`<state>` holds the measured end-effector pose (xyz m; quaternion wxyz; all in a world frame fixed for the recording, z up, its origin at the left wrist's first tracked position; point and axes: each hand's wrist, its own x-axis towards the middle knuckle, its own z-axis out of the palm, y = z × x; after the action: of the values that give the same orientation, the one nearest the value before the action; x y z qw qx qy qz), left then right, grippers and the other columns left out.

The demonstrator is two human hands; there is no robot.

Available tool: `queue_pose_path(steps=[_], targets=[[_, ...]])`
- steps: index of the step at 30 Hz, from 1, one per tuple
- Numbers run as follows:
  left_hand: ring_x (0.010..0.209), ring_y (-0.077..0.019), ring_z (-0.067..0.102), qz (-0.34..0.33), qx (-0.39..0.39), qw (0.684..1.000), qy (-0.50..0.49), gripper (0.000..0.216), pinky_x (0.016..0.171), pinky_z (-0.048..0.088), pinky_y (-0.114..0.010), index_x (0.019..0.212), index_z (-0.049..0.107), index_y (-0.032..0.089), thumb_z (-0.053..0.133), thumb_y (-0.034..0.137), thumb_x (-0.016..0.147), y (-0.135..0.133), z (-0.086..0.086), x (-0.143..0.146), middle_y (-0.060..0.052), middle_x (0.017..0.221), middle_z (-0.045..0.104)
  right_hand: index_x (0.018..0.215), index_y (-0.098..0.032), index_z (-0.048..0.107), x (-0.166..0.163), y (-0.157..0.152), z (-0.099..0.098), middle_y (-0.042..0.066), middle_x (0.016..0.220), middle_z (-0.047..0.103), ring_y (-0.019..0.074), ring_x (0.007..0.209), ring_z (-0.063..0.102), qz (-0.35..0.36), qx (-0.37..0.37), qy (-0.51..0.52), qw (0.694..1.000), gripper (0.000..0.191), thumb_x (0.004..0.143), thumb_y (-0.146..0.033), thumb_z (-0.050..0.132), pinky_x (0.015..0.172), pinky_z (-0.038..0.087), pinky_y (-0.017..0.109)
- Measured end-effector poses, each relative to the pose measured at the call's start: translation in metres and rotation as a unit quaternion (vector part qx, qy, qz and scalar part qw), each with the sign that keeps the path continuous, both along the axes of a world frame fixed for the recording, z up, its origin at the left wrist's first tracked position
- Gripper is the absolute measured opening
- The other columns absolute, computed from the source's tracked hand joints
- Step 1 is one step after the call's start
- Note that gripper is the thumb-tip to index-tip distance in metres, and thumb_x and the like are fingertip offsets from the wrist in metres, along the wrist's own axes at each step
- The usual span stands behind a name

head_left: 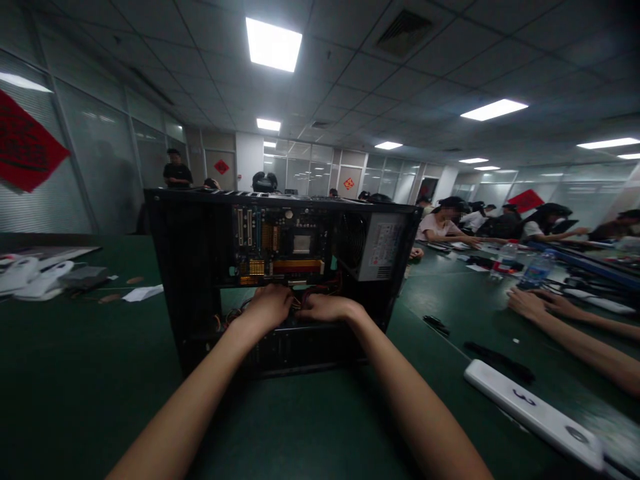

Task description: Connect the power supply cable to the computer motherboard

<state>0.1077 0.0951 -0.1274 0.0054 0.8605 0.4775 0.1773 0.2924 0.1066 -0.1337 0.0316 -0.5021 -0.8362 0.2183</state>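
Note:
A black computer case [200, 363] stands upright on the green table, its open side facing me. Inside sit a motherboard [283, 233] with gold and orange slots and a silver power supply [383, 247] with a fan at upper right. My left hand [270, 305] reaches into the lower middle of the case, fingers bent in among thin coloured cables [297, 303]. From the other side my right hand [325, 308] meets it there, closed on the same cables. Both sets of fingertips are partly hidden, close together below the board.
A white power strip [533, 410] marked 3 lies at right, near a black cable [500, 360]. Another person's hands [530, 303] rest beyond it, by plastic bottles [537, 268]. White devices [43, 277] and a paper piece [143, 293] lie at left. Several people sit farther back.

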Motion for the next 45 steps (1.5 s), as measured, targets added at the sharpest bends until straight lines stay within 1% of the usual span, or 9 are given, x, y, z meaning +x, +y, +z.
queue_pose_path(steps=[10, 15, 20, 23, 26, 33, 38, 42, 45], targets=[[0.104, -0.0268, 0.067, -0.003, -0.014, 0.998, -0.055, 0.039, 0.089, 0.048, -0.037, 0.106, 0.071, 0.016, 0.036, 0.03, 0.096, 0.002, 0.0, -0.002, -0.015, 0.11, 0.073, 0.074, -0.012, 0.069, -0.009, -0.02, 0.025, 0.0, 0.06, 0.055, 0.0095, 0.055, 0.045, -0.087, 0.061, 0.172, 0.979, 0.042, 0.096, -0.041, 0.048, 0.052, 0.029, 0.023], [0.094, -0.0223, 0.069, -0.028, -0.047, 0.991, -0.12, 0.045, 0.084, 0.05, -0.032, 0.099, 0.072, 0.017, 0.031, 0.037, 0.098, 0.001, 0.019, -0.006, -0.01, 0.102, 0.075, 0.075, -0.012, 0.065, -0.016, -0.023, 0.035, 0.002, 0.068, 0.059, 0.011, 0.064, 0.049, -0.062, 0.143, 0.299, 0.941, 0.039, 0.095, -0.04, 0.046, 0.055, 0.033, 0.022], [0.095, -0.0254, 0.068, -0.1, -0.196, 0.922, -0.32, 0.061, 0.081, 0.054, -0.034, 0.094, 0.071, 0.013, 0.036, 0.063, 0.093, -0.016, 0.054, -0.03, -0.012, 0.098, 0.075, 0.081, -0.015, 0.061, -0.019, -0.035, 0.05, 0.001, 0.073, 0.056, 0.0127, 0.064, 0.048, -0.068, 0.094, 0.426, 0.897, 0.046, 0.089, -0.058, 0.05, 0.052, 0.036, 0.022], [0.103, -0.0273, 0.066, -0.114, -0.265, 0.891, -0.35, 0.06, 0.077, 0.057, -0.035, 0.105, 0.071, 0.017, 0.049, 0.07, 0.086, -0.033, 0.073, -0.047, -0.012, 0.109, 0.073, 0.077, -0.017, 0.058, -0.019, -0.041, 0.057, -0.004, 0.062, 0.043, 0.0099, 0.055, 0.036, -0.079, 0.084, 0.49, 0.864, 0.047, 0.084, -0.063, 0.054, 0.049, 0.029, 0.022], [0.095, -0.0234, 0.069, -0.155, -0.311, 0.869, -0.351, 0.055, 0.083, 0.058, -0.036, 0.107, 0.069, 0.017, 0.061, 0.065, 0.082, -0.047, 0.084, -0.057, -0.01, 0.107, 0.072, 0.075, -0.017, 0.057, -0.02, -0.045, 0.062, -0.004, 0.063, 0.045, 0.0099, 0.056, 0.038, -0.071, 0.085, 0.521, 0.846, 0.045, 0.084, -0.061, 0.055, 0.052, 0.029, 0.023], [0.056, -0.007, 0.051, -0.157, -0.282, 0.874, -0.363, 0.036, 0.049, 0.043, -0.018, 0.09, 0.066, 0.015, 0.067, 0.05, 0.084, -0.063, 0.096, -0.05, 0.003, 0.07, 0.056, 0.099, -0.016, 0.065, -0.021, -0.055, 0.062, 0.005, 0.088, 0.066, 0.0138, 0.07, 0.058, -0.019, 0.021, 0.422, 0.906, 0.047, 0.092, -0.06, 0.051, 0.058, 0.047, 0.024], [0.055, -0.0066, 0.045, -0.166, -0.248, 0.886, -0.354, 0.03, 0.049, 0.037, -0.018, 0.084, 0.066, 0.015, 0.067, 0.045, 0.085, -0.07, 0.101, -0.049, 0.005, 0.065, 0.052, 0.109, -0.016, 0.066, -0.015, -0.068, 0.065, 0.005, 0.091, 0.068, 0.0127, 0.063, 0.061, 0.023, 0.06, 0.328, 0.943, 0.041, 0.096, -0.052, 0.051, 0.055, 0.049, 0.024], [0.062, -0.0087, 0.05, -0.171, -0.215, 0.899, -0.34, 0.028, 0.056, 0.041, -0.02, 0.084, 0.069, 0.015, 0.067, 0.042, 0.085, -0.072, 0.103, -0.049, 0.002, 0.071, 0.058, 0.098, -0.017, 0.068, -0.014, -0.08, 0.077, 0.005, 0.083, 0.067, 0.0133, 0.065, 0.061, -0.022, 0.203, 0.329, 0.922, 0.035, 0.097, -0.047, 0.051, 0.057, 0.047, 0.024], [0.067, -0.0105, 0.053, -0.163, -0.199, 0.909, -0.327, 0.027, 0.059, 0.043, -0.021, 0.086, 0.071, 0.015, 0.066, 0.041, 0.086, -0.072, 0.103, -0.046, 0.001, 0.075, 0.062, 0.091, -0.016, 0.064, -0.017, -0.087, 0.084, 0.001, 0.075, 0.062, 0.0118, 0.063, 0.06, 0.006, 0.165, 0.405, 0.899, 0.042, 0.097, -0.054, 0.047, 0.056, 0.048, 0.022]])
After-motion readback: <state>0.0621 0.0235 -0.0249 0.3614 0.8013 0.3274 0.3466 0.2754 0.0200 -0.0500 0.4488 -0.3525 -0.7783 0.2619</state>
